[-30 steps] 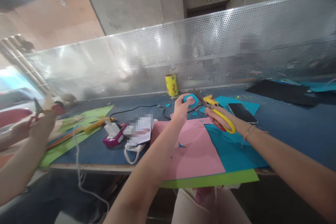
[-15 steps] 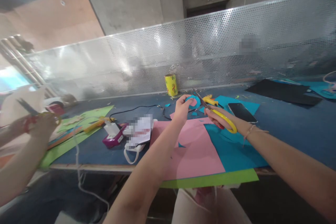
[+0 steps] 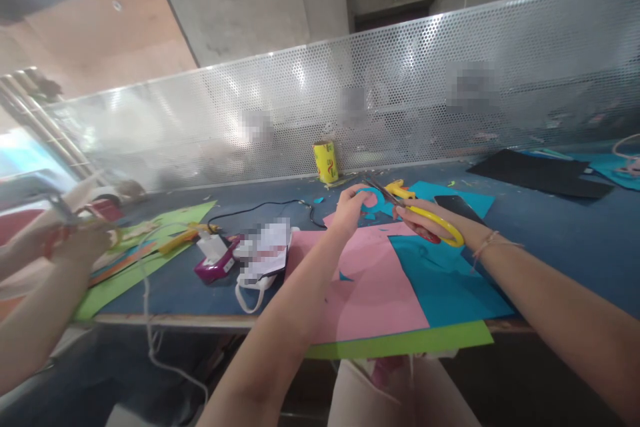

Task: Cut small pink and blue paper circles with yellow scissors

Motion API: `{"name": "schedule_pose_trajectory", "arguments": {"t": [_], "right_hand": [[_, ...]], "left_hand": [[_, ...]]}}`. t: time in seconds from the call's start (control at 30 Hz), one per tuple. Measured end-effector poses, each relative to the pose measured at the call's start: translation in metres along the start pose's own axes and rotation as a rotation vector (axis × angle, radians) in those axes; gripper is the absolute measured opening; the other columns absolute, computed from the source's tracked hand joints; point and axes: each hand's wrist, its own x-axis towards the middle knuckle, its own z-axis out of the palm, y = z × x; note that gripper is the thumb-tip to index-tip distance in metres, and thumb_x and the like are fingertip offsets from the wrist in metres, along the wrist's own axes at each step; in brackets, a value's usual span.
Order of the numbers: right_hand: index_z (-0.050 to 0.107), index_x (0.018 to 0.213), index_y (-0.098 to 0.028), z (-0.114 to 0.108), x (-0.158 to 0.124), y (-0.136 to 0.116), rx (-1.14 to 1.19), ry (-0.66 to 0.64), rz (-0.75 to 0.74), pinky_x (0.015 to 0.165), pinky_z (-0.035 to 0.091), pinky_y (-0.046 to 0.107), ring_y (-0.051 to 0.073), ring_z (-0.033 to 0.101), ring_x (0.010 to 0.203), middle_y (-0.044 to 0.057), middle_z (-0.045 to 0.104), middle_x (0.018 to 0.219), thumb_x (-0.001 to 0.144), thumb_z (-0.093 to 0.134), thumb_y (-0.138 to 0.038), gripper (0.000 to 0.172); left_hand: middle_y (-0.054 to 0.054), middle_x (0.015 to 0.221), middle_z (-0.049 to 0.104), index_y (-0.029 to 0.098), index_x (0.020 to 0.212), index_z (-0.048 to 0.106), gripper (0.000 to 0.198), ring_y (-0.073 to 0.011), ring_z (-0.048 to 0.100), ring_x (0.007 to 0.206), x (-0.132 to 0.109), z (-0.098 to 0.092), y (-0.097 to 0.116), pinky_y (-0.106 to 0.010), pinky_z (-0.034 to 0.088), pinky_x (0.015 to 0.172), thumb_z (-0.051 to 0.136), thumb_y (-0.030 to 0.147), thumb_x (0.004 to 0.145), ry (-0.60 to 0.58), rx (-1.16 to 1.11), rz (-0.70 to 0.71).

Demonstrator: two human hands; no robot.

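Observation:
My left hand (image 3: pixel 349 207) pinches a small round blue paper piece (image 3: pixel 367 193) that has a pink middle. Wrapped round the yellow and red handles of a pair of scissors (image 3: pixel 440 223) is my right hand (image 3: pixel 417 215). The scissor blades point up and left, close beside the edge of the blue piece; whether they touch it I cannot tell. Under my forearms lie a pink paper sheet (image 3: pixel 365 287) and a blue paper sheet (image 3: pixel 450 280), with a green sheet (image 3: pixel 400 345) showing below them at the table edge. A blue scrap (image 3: pixel 345 276) rests on the pink sheet.
Behind my hands are a yellow glue gun (image 3: pixel 400 189), a phone (image 3: pixel 457 207) and a yellow can-like roll (image 3: pixel 326 162). Left stand a purple power strip (image 3: pixel 215 270) and a cable. Another person's hands (image 3: pixel 80 240) hold scissors at far left. Black paper (image 3: pixel 540 177) lies right.
My right hand and the scissors have shifted slightly right and turned, the handles swinging outward. The blue piece has tilted a little in my left hand. The other person's scissors have moved.

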Motion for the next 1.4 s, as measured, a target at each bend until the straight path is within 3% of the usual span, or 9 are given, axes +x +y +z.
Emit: {"name": "schedule_pose_trajectory", "arguments": {"t": [0.2, 0.33, 0.4, 0.5, 0.6, 0.83, 1.07, 1.2, 1.4], "right_hand": [[0.049, 0.076, -0.022, 0.000, -0.001, -0.002, -0.032, 0.014, 0.016, 0.031, 0.026, 0.022, 0.006, 0.032, 0.031, -0.007, 0.042, 0.047, 0.086, 0.048, -0.068, 0.047], [0.044, 0.069, -0.023, 0.002, -0.003, -0.011, -0.042, 0.047, 0.033, 0.032, 0.027, 0.022, 0.007, 0.033, 0.032, -0.006, 0.039, 0.043, 0.085, 0.049, -0.068, 0.049], [0.042, 0.065, -0.023, 0.002, -0.004, -0.015, -0.053, 0.062, 0.057, 0.033, 0.028, 0.023, 0.007, 0.033, 0.032, -0.006, 0.038, 0.041, 0.082, 0.052, -0.070, 0.051], [0.038, 0.062, -0.024, 0.003, -0.003, -0.018, -0.052, 0.087, 0.092, 0.033, 0.028, 0.023, 0.007, 0.032, 0.032, -0.007, 0.037, 0.039, 0.080, 0.054, -0.072, 0.054], [0.036, 0.063, -0.024, 0.003, -0.002, -0.020, -0.020, 0.116, 0.096, 0.033, 0.027, 0.022, 0.007, 0.031, 0.032, -0.008, 0.036, 0.040, 0.079, 0.053, -0.073, 0.054], [0.044, 0.070, -0.022, 0.005, -0.003, -0.023, -0.026, 0.126, 0.110, 0.032, 0.029, 0.022, 0.007, 0.033, 0.031, -0.008, 0.039, 0.042, 0.084, 0.053, -0.067, 0.047], [0.046, 0.072, -0.022, 0.005, 0.004, -0.010, -0.063, 0.132, 0.104, 0.029, 0.030, 0.021, 0.007, 0.034, 0.028, -0.008, 0.040, 0.042, 0.088, 0.050, -0.063, 0.044], [0.048, 0.075, -0.022, 0.006, 0.004, -0.011, -0.022, 0.143, 0.106, 0.028, 0.027, 0.021, 0.007, 0.031, 0.026, -0.009, 0.039, 0.041, 0.087, 0.053, -0.061, 0.041], [0.044, 0.073, -0.023, 0.007, 0.004, -0.010, 0.142, 0.163, 0.069, 0.029, 0.028, 0.022, 0.007, 0.032, 0.027, -0.009, 0.037, 0.039, 0.083, 0.052, -0.068, 0.046]], "left_hand": [[-0.002, 0.067, 0.059, 0.017, 0.065, 0.062, 0.011, -0.0105, 0.053, 0.059, 0.000, 0.000, 0.001, -0.019, 0.041, 0.048, 0.067, 0.027, 0.063, -0.018, -0.050, -0.013], [-0.001, 0.057, 0.054, 0.016, 0.065, 0.061, 0.021, -0.0083, 0.046, 0.048, 0.001, -0.001, -0.003, -0.020, 0.037, 0.046, 0.066, 0.035, 0.072, -0.169, 0.026, -0.096], [0.001, 0.054, 0.052, 0.017, 0.070, 0.060, 0.021, -0.0078, 0.043, 0.043, 0.003, -0.003, -0.007, -0.021, 0.036, 0.044, 0.061, 0.036, 0.078, -0.221, 0.181, -0.115], [0.001, 0.055, 0.055, 0.017, 0.071, 0.059, 0.020, -0.0089, 0.047, 0.045, 0.005, -0.008, -0.012, -0.022, 0.040, 0.050, 0.053, 0.031, 0.083, -0.294, 0.612, 0.030], [-0.001, 0.066, 0.063, 0.016, 0.072, 0.063, 0.020, -0.0121, 0.056, 0.061, 0.006, -0.015, -0.007, -0.024, 0.045, 0.063, 0.054, 0.030, 0.082, -0.482, 0.944, 0.104], [-0.006, 0.104, 0.066, 0.018, 0.095, 0.066, 0.053, -0.0196, 0.059, 0.090, -0.007, -0.011, 0.009, -0.029, 0.045, 0.079, 0.077, 0.052, 0.056, -1.036, 1.117, -0.071], [0.001, 0.079, 0.055, 0.019, 0.072, 0.059, 0.041, -0.0142, 0.047, 0.071, -0.013, 0.001, -0.005, -0.026, 0.035, 0.063, 0.079, 0.050, 0.053, -1.188, 1.158, 0.043], [0.004, 0.062, 0.046, 0.018, 0.065, 0.057, 0.033, -0.0102, 0.040, 0.058, -0.008, -0.003, -0.009, -0.026, 0.030, 0.057, 0.075, 0.046, 0.060, -1.049, 0.946, 0.044], [0.003, 0.064, 0.050, 0.019, 0.075, 0.049, 0.029, -0.0084, 0.046, 0.051, -0.003, -0.001, -0.008, -0.023, 0.038, 0.051, 0.064, 0.044, 0.077, -0.366, 0.450, 0.080]]}}
